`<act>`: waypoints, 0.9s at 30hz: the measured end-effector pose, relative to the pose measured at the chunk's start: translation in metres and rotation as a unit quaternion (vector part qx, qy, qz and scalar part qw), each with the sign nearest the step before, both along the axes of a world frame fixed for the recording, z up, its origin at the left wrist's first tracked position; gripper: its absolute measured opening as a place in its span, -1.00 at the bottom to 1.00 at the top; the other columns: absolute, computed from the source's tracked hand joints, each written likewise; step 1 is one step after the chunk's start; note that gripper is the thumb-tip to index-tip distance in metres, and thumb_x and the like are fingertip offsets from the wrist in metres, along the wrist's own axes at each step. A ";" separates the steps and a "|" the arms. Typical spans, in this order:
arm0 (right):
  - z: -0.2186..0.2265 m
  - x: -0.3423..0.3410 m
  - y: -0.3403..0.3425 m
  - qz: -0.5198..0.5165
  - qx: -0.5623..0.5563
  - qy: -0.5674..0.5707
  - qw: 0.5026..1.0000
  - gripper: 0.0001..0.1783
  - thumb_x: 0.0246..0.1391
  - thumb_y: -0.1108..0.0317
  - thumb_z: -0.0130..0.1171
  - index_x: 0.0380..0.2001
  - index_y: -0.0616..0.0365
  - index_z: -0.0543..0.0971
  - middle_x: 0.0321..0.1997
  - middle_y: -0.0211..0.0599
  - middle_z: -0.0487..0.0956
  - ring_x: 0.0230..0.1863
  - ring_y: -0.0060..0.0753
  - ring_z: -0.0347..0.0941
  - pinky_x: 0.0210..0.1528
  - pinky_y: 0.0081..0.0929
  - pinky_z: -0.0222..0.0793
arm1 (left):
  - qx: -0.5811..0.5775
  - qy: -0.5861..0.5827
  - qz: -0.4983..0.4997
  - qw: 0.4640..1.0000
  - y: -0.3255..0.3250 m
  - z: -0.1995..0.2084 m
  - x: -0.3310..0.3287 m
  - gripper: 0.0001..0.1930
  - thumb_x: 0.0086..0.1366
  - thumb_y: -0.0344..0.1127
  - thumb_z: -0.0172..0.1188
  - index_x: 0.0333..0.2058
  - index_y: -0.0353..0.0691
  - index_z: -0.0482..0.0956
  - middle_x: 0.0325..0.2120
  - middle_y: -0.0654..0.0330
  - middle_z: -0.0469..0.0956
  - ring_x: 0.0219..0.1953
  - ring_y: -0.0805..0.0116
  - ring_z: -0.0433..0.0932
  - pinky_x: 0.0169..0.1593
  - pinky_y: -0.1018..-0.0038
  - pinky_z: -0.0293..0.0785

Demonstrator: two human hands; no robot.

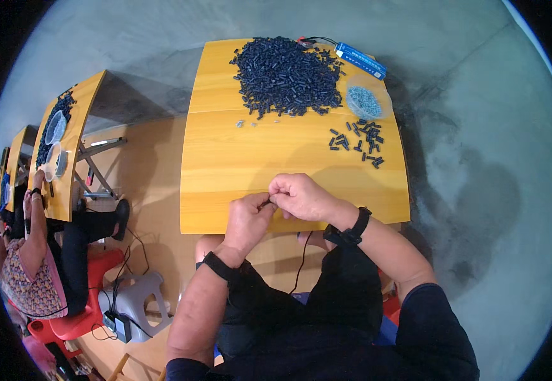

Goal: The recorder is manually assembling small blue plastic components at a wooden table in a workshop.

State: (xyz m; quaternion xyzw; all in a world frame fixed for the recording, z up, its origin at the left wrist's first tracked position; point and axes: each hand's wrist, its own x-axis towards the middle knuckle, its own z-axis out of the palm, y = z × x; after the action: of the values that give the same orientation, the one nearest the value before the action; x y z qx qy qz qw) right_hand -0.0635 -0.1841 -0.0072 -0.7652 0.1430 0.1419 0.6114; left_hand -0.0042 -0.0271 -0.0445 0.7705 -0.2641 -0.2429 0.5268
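Just above the near edge of the yellow table [225, 171], my two hands meet at the fingertips. My left hand [247, 220] is closed in a pinch around a small black piece [265, 204], of which only a dark end shows. My right hand [300, 195] is also closed, its thumb and forefinger pinched against that piece; whatever it holds is hidden by the fingers. At the far side lies a big heap of short black cylindrical pieces [289, 76]. Several more black pieces [360, 141] are scattered at the right.
A clear round tub [382, 95] of small light-blue bits stands at the far right, near a blue-and-white box [361, 60] with a black cord. Tiny pale bits [240, 123] lie before the heap. Leftward, another person sits at a table [85, 95], near a grey stool [138, 305] and cables.
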 end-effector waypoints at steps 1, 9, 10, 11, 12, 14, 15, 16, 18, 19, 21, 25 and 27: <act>-0.005 0.000 -0.001 0.000 0.002 0.003 1.000 -0.94 0.17 0.48 0.02 -0.35 0.23 0.47 -0.56 -0.42 0.50 -0.59 -0.64 0.46 -0.59 -0.63 0.35 | 0.002 0.003 0.000 1.000 0.000 -0.001 0.003 -0.84 0.11 -0.41 0.22 -0.33 -0.35 0.61 -0.55 -0.04 0.57 -0.59 0.30 0.50 -0.44 0.41 0.44; -0.006 0.004 -0.015 0.048 0.027 0.077 0.996 -0.92 0.17 0.43 0.02 -0.36 0.19 0.48 -0.55 -0.42 0.53 -0.63 -0.62 0.46 -0.63 -0.63 0.33 | 0.043 0.132 -0.073 0.988 0.000 0.008 0.012 -0.87 0.17 -0.46 0.19 -0.33 -0.40 0.62 -0.56 0.20 0.58 -0.56 0.52 0.46 -0.45 0.55 0.43; -0.009 0.007 -0.020 0.048 0.027 0.078 0.995 -0.92 0.17 0.43 0.02 -0.36 0.19 0.48 -0.55 -0.42 0.53 -0.63 -0.62 0.46 -0.63 -0.63 0.33 | 0.043 0.133 -0.073 0.987 0.000 0.005 0.013 -0.87 0.17 -0.46 0.19 -0.33 -0.40 0.62 -0.56 0.20 0.58 -0.56 0.52 0.46 -0.45 0.55 0.43; -0.014 0.013 -0.025 0.015 0.022 0.056 0.998 -0.89 0.16 0.41 0.03 -0.39 0.20 0.48 -0.57 -0.42 0.52 -0.64 -0.63 0.46 -0.65 -0.61 0.34 | 0.041 0.137 -0.050 0.988 0.001 0.001 0.013 -0.87 0.17 -0.47 0.19 -0.33 -0.40 0.61 -0.57 0.22 0.57 -0.56 0.52 0.46 -0.46 0.56 0.42; -0.020 0.019 -0.032 -0.020 0.015 0.036 0.999 -0.86 0.16 0.38 0.03 -0.42 0.21 0.48 -0.60 -0.42 0.51 -0.65 -0.64 0.46 -0.67 -0.59 0.34 | 0.037 0.142 -0.030 0.989 0.002 -0.005 0.013 -0.88 0.17 -0.48 0.20 -0.33 -0.40 0.61 -0.57 0.24 0.56 -0.57 0.53 0.45 -0.46 0.56 0.42; -0.030 0.035 -0.051 -0.084 -0.061 -0.015 0.994 -0.87 0.13 0.37 0.05 -0.41 0.19 0.51 -0.56 -0.29 0.55 -0.60 -0.41 0.52 -0.59 -0.49 0.41 | 0.004 0.161 -0.001 0.987 0.006 -0.025 0.013 -0.87 0.16 -0.47 0.21 -0.33 -0.41 0.61 -0.59 0.22 0.56 -0.59 0.53 0.45 -0.48 0.55 0.41; -0.036 0.042 -0.065 -0.084 -0.062 -0.015 0.994 -0.87 0.13 0.37 0.05 -0.41 0.19 0.51 -0.56 -0.29 0.55 -0.60 -0.41 0.52 -0.59 -0.49 0.41 | -0.033 0.178 0.021 0.983 0.005 -0.028 0.014 -0.86 0.15 -0.45 0.21 -0.34 -0.41 0.61 -0.61 0.21 0.56 -0.61 0.53 0.44 -0.50 0.55 0.39; -0.042 0.050 -0.079 -0.086 -0.202 -0.111 0.969 -0.90 0.10 0.39 0.06 -0.39 0.18 0.52 -0.52 -0.19 0.56 -0.52 -0.23 0.53 -0.49 -0.38 0.44 | -0.034 0.178 0.022 0.983 0.004 -0.029 0.014 -0.86 0.15 -0.45 0.21 -0.34 -0.41 0.61 -0.61 0.21 0.56 -0.61 0.53 0.44 -0.50 0.55 0.39; -0.049 0.063 -0.099 -0.083 -0.334 -0.203 0.917 -0.91 0.07 0.41 0.06 -0.37 0.17 0.53 -0.49 -0.10 0.57 -0.44 -0.06 0.54 -0.40 -0.28 0.46 | -0.032 0.184 0.046 0.981 0.002 -0.025 0.013 -0.89 0.16 -0.48 0.21 -0.35 -0.40 0.61 -0.61 0.23 0.55 -0.60 0.55 0.45 -0.50 0.58 0.40; -0.049 0.068 -0.107 -0.082 -0.375 -0.207 0.900 -0.89 0.04 0.42 0.06 -0.35 0.17 0.53 -0.44 -0.04 0.56 -0.36 0.06 0.51 -0.30 -0.20 0.44 | -0.033 0.185 0.047 0.981 0.000 -0.026 0.012 -0.89 0.16 -0.48 0.21 -0.35 -0.40 0.61 -0.61 0.23 0.55 -0.60 0.55 0.45 -0.50 0.58 0.40; -0.055 0.077 -0.118 -0.079 -0.412 -0.213 0.882 -0.87 0.02 0.44 0.06 -0.33 0.16 0.54 -0.39 0.02 0.55 -0.28 0.17 0.48 -0.20 -0.12 0.42 | -0.037 0.182 0.070 0.980 -0.002 -0.027 0.012 -0.90 0.17 -0.50 0.20 -0.35 -0.39 0.60 -0.60 0.23 0.56 -0.60 0.57 0.46 -0.50 0.60 0.40; -0.059 0.089 -0.124 -0.061 -0.455 -0.210 0.863 -0.86 0.05 0.41 0.06 -0.32 0.15 0.55 -0.35 0.00 0.55 -0.25 0.13 0.48 -0.17 -0.06 0.40 | -0.039 0.191 0.054 0.979 -0.001 -0.025 0.013 -0.90 0.21 -0.51 0.21 -0.30 -0.40 0.58 -0.55 0.26 0.55 -0.60 0.59 0.43 -0.54 0.63 0.38; -0.059 0.092 -0.123 -0.058 -0.458 -0.196 0.865 -0.86 0.05 0.40 0.06 -0.32 0.14 0.55 -0.34 0.01 0.55 -0.24 0.12 0.48 -0.17 -0.06 0.40 | -0.050 0.185 0.062 0.980 0.000 -0.021 0.012 -0.89 0.21 -0.52 0.20 -0.28 -0.41 0.58 -0.54 0.26 0.55 -0.58 0.59 0.44 -0.53 0.63 0.40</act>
State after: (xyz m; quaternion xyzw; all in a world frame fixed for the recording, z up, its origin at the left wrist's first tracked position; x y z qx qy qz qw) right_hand 0.0288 -0.3066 -0.0660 -0.9616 0.1132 -0.1275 0.2151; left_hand 0.0082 -0.0274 -0.0654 0.6999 -0.1261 -0.3345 0.6184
